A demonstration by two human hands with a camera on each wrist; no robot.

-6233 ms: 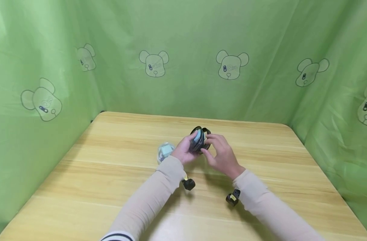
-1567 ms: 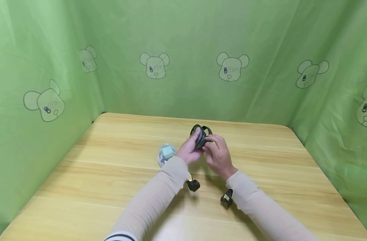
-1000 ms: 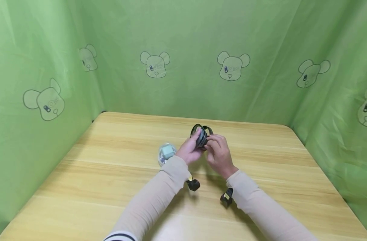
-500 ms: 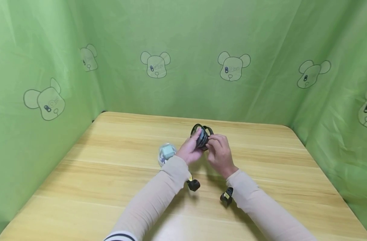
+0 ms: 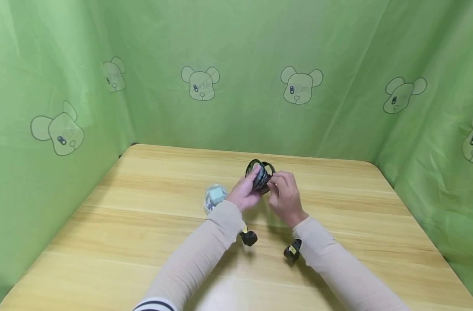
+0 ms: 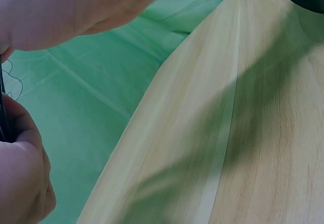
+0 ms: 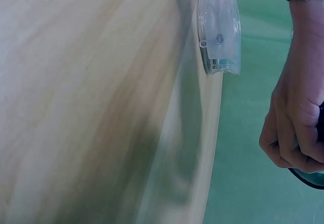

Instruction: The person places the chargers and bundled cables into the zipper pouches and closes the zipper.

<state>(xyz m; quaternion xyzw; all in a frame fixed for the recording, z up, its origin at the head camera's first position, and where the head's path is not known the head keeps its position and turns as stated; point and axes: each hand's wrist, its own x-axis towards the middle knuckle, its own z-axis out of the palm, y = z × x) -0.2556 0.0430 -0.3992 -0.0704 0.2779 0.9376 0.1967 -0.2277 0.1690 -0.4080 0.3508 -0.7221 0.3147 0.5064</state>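
My left hand (image 5: 245, 196) grips a round black see-through case (image 5: 262, 176) held up over the table, thumb across its left face. The case stands tilted on edge, with a second black ring-shaped part at its right side. Curled fingertips of my right hand (image 5: 287, 198) pinch at that right side; how far they reach into it is hidden. Below left of the hands, a round clear plastic case (image 5: 206, 199) with a pale blue block inside rests on the table. The right wrist view shows this clear case (image 7: 220, 34) beside the left hand's curled fingers.
Light wooden table (image 5: 151, 242) with rounded far corners. A green curtain (image 5: 244, 121) printed with bear heads surrounds its back and sides. Small black wrist cameras hang under both sleeves, the left one (image 5: 249, 238) and the right one (image 5: 292, 252).
Since the earliest frame, my right hand's spread fingers have closed into a pinch at the black case's right side. Lately that hand has shifted slightly up and right; the left hand holds still.
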